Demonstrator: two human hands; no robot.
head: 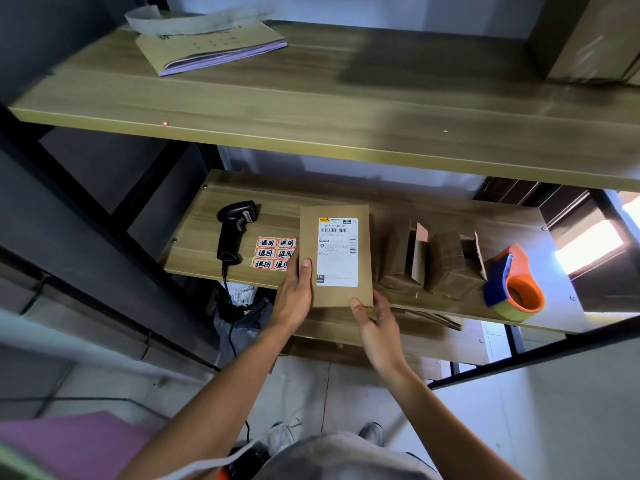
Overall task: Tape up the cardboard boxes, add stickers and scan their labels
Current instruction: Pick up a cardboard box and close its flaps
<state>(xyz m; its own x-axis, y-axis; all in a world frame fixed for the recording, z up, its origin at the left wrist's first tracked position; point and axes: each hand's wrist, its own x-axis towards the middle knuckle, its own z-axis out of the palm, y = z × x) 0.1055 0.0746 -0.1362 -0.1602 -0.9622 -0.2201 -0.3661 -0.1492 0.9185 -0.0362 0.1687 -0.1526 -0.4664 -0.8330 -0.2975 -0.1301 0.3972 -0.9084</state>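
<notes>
A flat cardboard box [308,233] with a white shipping label [337,251] is held over the front of the middle shelf. My left hand [294,292] grips its left edge, thumb on top. My right hand [375,323] grips its lower right corner, thumb on the front edge. Left of the box lies a sheet of red-bordered stickers [273,253], partly covered by the box. A black barcode scanner [233,230] lies further left. Two unsealed cardboard boxes [401,258] [450,265] stand to the right. An orange and blue tape dispenser [514,285] rests at the shelf's right end.
The wooden middle shelf [519,237] sits under an upper shelf [311,98] that holds a booklet [211,43] and a brown box [588,36]. The scanner's cable hangs down past a grey bag [242,317] below. A lower shelf [433,344] lies beneath.
</notes>
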